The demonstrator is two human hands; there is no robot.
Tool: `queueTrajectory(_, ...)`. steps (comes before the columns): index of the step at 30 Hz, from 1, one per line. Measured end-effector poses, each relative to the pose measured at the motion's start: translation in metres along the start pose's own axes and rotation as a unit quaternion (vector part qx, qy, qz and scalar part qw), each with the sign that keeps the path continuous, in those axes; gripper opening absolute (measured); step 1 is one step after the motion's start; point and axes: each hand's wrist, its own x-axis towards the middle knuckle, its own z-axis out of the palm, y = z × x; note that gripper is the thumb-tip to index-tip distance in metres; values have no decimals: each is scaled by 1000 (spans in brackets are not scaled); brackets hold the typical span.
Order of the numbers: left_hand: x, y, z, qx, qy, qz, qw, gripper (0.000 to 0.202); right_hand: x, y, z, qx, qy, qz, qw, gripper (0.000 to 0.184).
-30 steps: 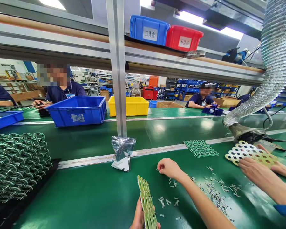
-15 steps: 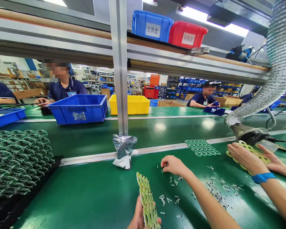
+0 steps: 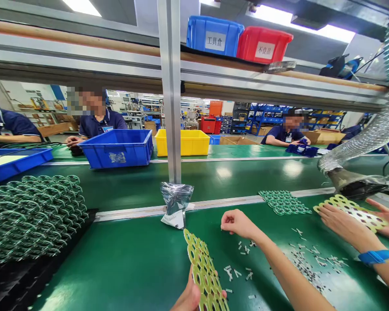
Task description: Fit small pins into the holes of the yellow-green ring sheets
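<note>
My left hand [image 3: 188, 296] holds a yellow-green panel of joined ring-shaped circuit boards [image 3: 202, 270], tilted up at the bottom centre. Thumb and fingers grip its lower edges. To the right, just above the green bench, my right hand [image 3: 236, 223] has its thumb and fingertips pinched together; whatever is between them is too small to name. Small white strips [image 3: 228, 272] lie scattered on the bench below it. A larger heap of small white and dark pieces [image 3: 306, 263] spreads to the right of my right forearm.
A co-worker's hands [image 3: 346, 226], one with a blue wristband, hold another ring panel [image 3: 350, 207]. Stacked green ring panels [image 3: 35, 216] stand at left. A silvery bag [image 3: 176, 205] rests by the metal post [image 3: 171, 108]. One green panel [image 3: 285, 202] lies flat behind the pieces.
The view has shifted slightly, so fixed things sit further right. My left hand has turned the panel's face more toward me. Loose strips seen by my right fingertips no longer show there.
</note>
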Motion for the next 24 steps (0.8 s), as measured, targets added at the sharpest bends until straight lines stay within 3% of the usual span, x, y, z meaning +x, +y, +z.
queueTrajectory(5, -2, 2, 5, -7, 21, 27, 999, 74, -27, -55, 33, 165, 16, -31, 986, 16)
queueTrajectory(7, -3, 8, 9, 18, 17, 28, 999, 81, -42, -72, 50, 298, -4, -16, 954, 17)
queueTrajectory(9, -4, 13, 14, 39, 15, 33, 999, 87, -53, -83, 64, 362, -22, -1, 932, 18)
queueTrajectory(14, 1, 17, 21, 69, 24, 62, 995, 87, -64, -88, 82, 389, -5, 2, 921, 19)
queueTrajectory(19, 9, 14, 17, 85, 36, 60, 994, 75, -63, -86, 84, 369, 14, -13, 929, 18)
queueTrajectory(24, 4, 11, 17, 83, 24, 41, 995, 82, -65, -87, 86, 368, 21, -13, 930, 19)
